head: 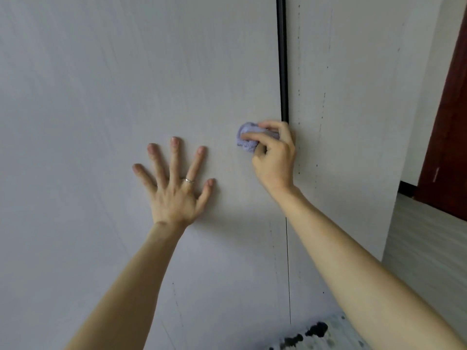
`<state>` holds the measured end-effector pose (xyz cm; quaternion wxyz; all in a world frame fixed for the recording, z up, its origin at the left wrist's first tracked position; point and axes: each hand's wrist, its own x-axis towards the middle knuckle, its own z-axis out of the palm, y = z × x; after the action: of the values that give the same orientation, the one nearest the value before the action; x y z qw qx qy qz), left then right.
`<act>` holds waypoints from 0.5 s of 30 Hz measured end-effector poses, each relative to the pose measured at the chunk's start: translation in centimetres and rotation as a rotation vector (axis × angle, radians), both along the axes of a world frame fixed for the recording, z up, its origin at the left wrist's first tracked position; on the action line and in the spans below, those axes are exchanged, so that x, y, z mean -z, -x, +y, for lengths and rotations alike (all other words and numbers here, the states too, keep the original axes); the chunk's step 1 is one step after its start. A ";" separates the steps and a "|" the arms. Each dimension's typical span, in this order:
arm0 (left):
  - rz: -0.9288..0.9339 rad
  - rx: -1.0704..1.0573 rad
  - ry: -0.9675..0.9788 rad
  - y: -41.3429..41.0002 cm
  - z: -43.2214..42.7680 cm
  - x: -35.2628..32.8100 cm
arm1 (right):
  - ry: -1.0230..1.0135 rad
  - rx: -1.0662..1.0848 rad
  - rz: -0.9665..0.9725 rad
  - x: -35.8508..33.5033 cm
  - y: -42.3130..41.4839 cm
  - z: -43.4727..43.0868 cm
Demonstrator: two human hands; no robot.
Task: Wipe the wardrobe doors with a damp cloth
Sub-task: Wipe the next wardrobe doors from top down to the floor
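The left hand (177,184) lies flat on the pale left wardrobe door (101,84), fingers straight and spread, a ring (189,180) on one finger. The right hand (274,157) grips a bunched lilac cloth (246,141), pressed against that door's right edge beside the dark vertical gap (282,59). Beyond the gap is the right door (353,84).

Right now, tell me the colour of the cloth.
Pale lilac-purple; the cloth, bunched in the right hand, shows in the head view.

At the right edge, a plain white wall (430,97) meets a dark red-brown wooden door (452,147); a black skirting board (406,189) runs above the pale grey wood-grain floor (427,238).
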<state>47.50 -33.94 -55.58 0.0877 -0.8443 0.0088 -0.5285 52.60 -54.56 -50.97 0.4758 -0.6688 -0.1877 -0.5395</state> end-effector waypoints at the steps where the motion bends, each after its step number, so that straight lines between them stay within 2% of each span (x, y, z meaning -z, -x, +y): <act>1: 0.001 -0.001 -0.002 -0.1 0.1 0.1 | -0.014 -0.003 0.008 1.8 -0.3 0.2; 6: -0.058 -0.046 -0.037 -0.7 0.3 0.4 | 0.147 -0.089 -0.008 15.6 0.5 0.3; 9: -0.067 -0.068 -0.045 -1.1 0.4 0.2 | 0.251 -0.203 0.099 22.3 1.2 0.1; 12: -0.048 -0.106 -0.044 -0.6 0.0 0.1 | 0.287 -0.214 0.194 23.3 1.4 -0.1; 15: 0.039 -0.075 0.000 0.2 -0.5 -0.4 | 0.237 -0.193 0.189 19.6 1.8 0.3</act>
<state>47.34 -34.43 -55.16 0.1073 -0.8543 -0.0209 -0.5081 50.76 -54.29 -70.53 0.4585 -0.7469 -0.2677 -0.4003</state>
